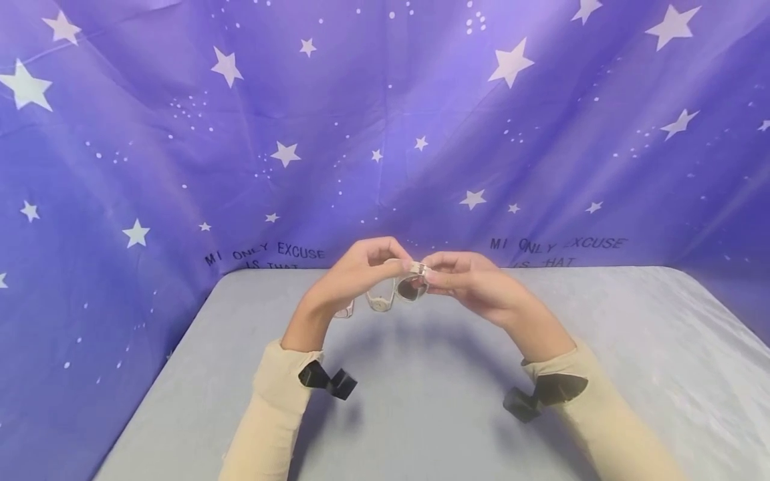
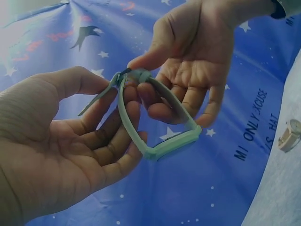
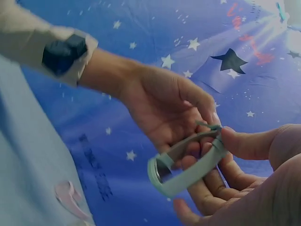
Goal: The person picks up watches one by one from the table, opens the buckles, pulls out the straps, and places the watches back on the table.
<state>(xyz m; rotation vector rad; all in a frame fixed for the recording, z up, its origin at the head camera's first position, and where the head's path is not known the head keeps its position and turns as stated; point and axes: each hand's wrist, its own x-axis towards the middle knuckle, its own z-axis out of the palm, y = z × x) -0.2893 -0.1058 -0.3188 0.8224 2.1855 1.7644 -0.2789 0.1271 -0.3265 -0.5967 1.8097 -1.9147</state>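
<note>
A pale green wristwatch (image 1: 412, 288) with a dark face hangs from both hands above the table's far part. Its strap forms a closed loop in the left wrist view, the case (image 2: 174, 143) lowest and the buckle on top. My left hand (image 1: 359, 268) pinches the strap's end by the buckle between thumb and fingers. From the other side my right hand (image 3: 263, 172) pinches the strap beside the buckle. How far the strap is fastened I cannot tell. Beyond the left hand, a light-coloured watch (image 1: 380, 304) stands on the table, and a pinkish watch (image 1: 345, 311) is partly hidden.
The table (image 1: 421, 414) has a pale grey-blue cloth. Behind it hangs a purple-blue curtain (image 1: 385, 100) with white stars and printed letters. Each wrist carries a black camera mount (image 1: 343, 384) over a beige sleeve (image 1: 265, 414).
</note>
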